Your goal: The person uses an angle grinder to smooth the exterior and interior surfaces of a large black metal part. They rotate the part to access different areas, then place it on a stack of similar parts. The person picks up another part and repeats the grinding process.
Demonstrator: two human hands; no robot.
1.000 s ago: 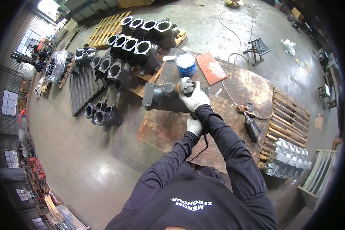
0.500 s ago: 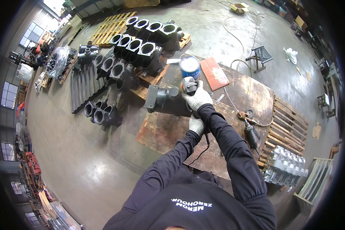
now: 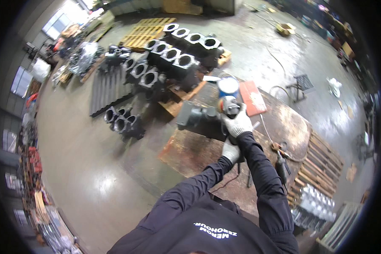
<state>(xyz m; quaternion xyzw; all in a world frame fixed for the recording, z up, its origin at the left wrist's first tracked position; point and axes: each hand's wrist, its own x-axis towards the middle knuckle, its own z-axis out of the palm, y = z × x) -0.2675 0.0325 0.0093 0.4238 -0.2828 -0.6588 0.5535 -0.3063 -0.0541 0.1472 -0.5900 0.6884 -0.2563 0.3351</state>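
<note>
White knit gloves cover both of my hands. My right hand (image 3: 238,122) is closed around the front of an angle grinder (image 3: 230,104), just behind its head. Lower down, my left hand (image 3: 231,151) grips the rear of the same tool, and a dark cord trails from there. The grinder's head is beside the right end of a dark-painted metal casting (image 3: 194,115) with a flanged end, which lies on a worn, rusty-brown worktable (image 3: 186,146). Whether the disc touches the casting is hidden.
A blue can (image 3: 227,88) and a flat red piece (image 3: 253,98) are behind the grinder. Another power tool (image 3: 281,166) with a hose lies on the right. Black castings (image 3: 184,61) stand on pallets at the far left; a wooden pallet (image 3: 319,158) and silver castings (image 3: 313,207) are on the right.
The whole view has swung, so the table, castings and my hands appear further right and slightly lower. Both hands keep their grip on the grinder, still by the casting's right end.
</note>
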